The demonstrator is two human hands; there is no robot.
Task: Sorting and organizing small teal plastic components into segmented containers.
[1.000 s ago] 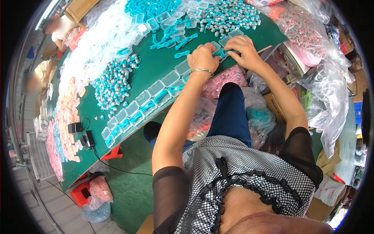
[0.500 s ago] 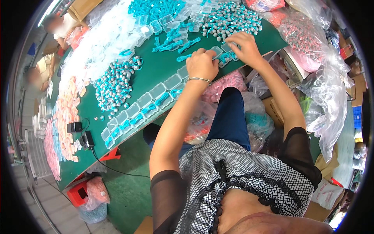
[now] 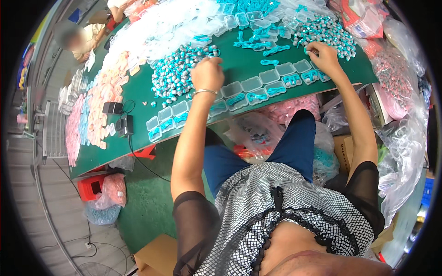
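Note:
My left hand [image 3: 208,74] is at the right edge of a pile of small grey-and-teal earbud-like pieces [image 3: 172,76], its fingers curled. What they hold, if anything, is hidden. My right hand [image 3: 323,59] reaches to the near edge of a second such pile [image 3: 329,34], thumb and fingers pinched together; I cannot make out what is between them. Below both hands runs a row of clear plastic boxes [image 3: 251,84] with lids folded back. Bundled teal cords [image 3: 257,96] lie in them, and the right-end boxes [image 3: 309,77] also hold grey pieces. My left forearm covers part of the row.
Loose teal cord bundles [image 3: 269,62] lie behind the row on the green table [image 3: 239,64]. A heap of clear boxes [image 3: 175,25] fills the back. Peach pieces [image 3: 110,85], black adapters [image 3: 124,125] and a cable are at left. Plastic bags [image 3: 400,138] crowd the right; a co-worker [image 3: 83,39] sits far left.
Both hands have left the right end of the box row. The left has moved to the left pile, the right to the edge of the right pile. The view has shifted too.

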